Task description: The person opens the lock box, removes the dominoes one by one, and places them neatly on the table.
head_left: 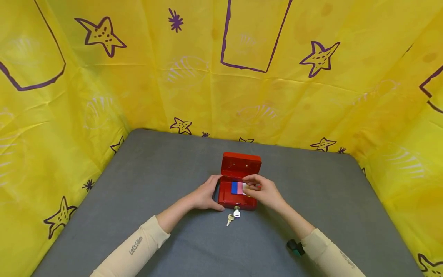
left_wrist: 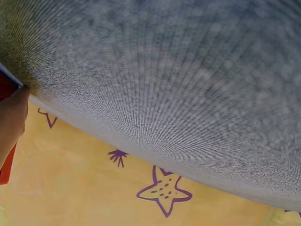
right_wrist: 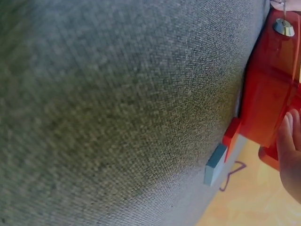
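Note:
A red cash box (head_left: 225, 195) stands with its lid (head_left: 241, 164) raised. My left hand (head_left: 205, 194) grips the box's left side, thumb at the front corner and fingers at the back. Inside lie a blue block (head_left: 234, 187) and a pink block (head_left: 240, 188), side by side. Next to them is a white block (head_left: 244, 186), which my right hand (head_left: 264, 191) pinches between thumb and fingers. Part of the white block is hidden by that hand. A bit of yellow shows under the thumb. The right wrist view catches only some fingers (right_wrist: 288, 136) at the box.
A key (head_left: 237, 212) sits in the front lock, with a second key (head_left: 230, 219) hanging from it. Beside the box, in the right wrist view, a red block (right_wrist: 231, 134) and a blue-grey block (right_wrist: 215, 164) lie on the grey table (head_left: 166, 161). Yellow patterned cloth (head_left: 214, 92) surrounds the table.

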The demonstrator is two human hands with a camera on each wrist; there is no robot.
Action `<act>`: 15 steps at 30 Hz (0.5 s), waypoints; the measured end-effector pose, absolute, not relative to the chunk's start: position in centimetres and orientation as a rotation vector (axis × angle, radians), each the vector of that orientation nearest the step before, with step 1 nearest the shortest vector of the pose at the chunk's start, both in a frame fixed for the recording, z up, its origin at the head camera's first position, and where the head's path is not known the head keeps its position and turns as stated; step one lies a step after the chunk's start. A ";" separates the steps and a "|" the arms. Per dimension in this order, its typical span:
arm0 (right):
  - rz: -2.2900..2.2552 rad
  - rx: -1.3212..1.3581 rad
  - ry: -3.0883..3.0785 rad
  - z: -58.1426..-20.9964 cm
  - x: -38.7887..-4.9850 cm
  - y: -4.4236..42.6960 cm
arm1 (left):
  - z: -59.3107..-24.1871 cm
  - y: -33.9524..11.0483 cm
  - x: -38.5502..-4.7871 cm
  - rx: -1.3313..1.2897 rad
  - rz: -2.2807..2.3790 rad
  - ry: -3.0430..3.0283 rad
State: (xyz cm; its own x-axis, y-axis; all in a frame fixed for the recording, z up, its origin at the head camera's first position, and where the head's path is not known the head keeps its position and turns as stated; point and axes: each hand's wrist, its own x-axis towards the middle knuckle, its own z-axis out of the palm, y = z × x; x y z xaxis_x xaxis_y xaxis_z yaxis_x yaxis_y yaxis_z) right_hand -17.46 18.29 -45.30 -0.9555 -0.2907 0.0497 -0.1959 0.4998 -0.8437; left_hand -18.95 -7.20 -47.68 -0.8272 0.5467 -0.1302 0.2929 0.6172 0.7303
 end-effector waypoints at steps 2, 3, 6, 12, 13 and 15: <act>-1.451 -0.466 2.641 -45.3 -17.5 18.2 | -47.7 -7.2 -19.0 0.682 1.047 2.502; -1.446 -0.488 2.641 -45.3 -17.5 18.1 | -47.7 -7.2 -19.0 0.683 1.049 2.501; -1.426 -0.552 2.649 -45.3 -17.6 17.8 | -47.6 -7.2 -19.0 0.691 1.053 2.499; -1.276 -0.711 2.767 -45.6 -17.9 17.3 | -47.6 -7.2 -18.9 0.690 1.053 2.498; -1.236 -0.738 2.794 -45.6 -17.9 17.2 | -47.7 -7.2 -18.9 0.693 1.058 2.499; -1.162 -0.776 2.829 -45.7 -18.0 17.0 | -47.7 -7.3 -18.9 0.713 1.070 2.503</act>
